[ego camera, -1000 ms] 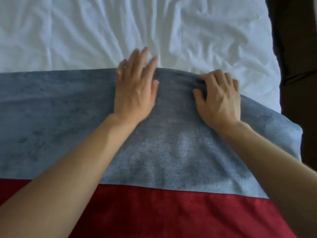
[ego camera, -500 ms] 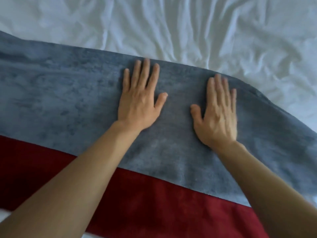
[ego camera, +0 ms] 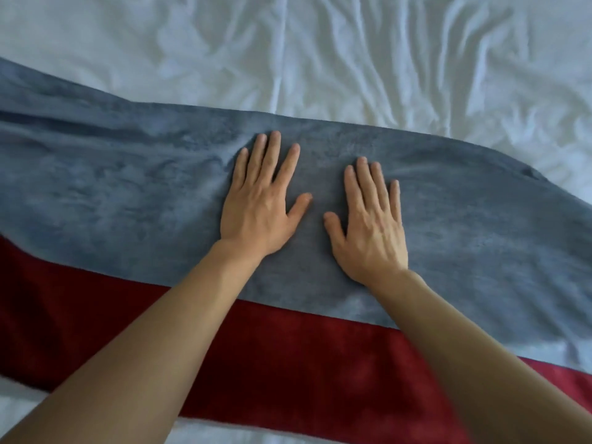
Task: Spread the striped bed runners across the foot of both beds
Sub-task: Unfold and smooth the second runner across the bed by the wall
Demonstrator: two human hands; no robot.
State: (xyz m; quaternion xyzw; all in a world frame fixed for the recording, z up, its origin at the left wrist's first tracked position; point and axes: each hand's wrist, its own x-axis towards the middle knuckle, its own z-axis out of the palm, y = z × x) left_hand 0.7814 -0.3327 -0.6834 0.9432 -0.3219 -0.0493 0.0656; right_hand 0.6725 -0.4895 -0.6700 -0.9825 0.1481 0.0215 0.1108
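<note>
A plush bed runner (ego camera: 128, 200) with a grey-blue stripe and a dark red stripe lies across the white bed, running from the left edge to the right. My left hand (ego camera: 261, 209) lies flat on the grey stripe, fingers straight and spread. My right hand (ego camera: 371, 229) presses flat on the same stripe just to the right, a small gap between the two thumbs. The runner's far right corner (ego camera: 528, 171) is rounded and slightly puckered. Soft ripples show in the grey stripe at the left.
The wrinkled white bed sheet (ego camera: 352, 59) fills the whole upper part of the view. A strip of white bedding (ego camera: 224, 434) shows below the red stripe at the bottom edge.
My right hand, which was gripping the runner's far edge, now lies flat. Both hands have moved closer together, and the view has shifted left along the runner.
</note>
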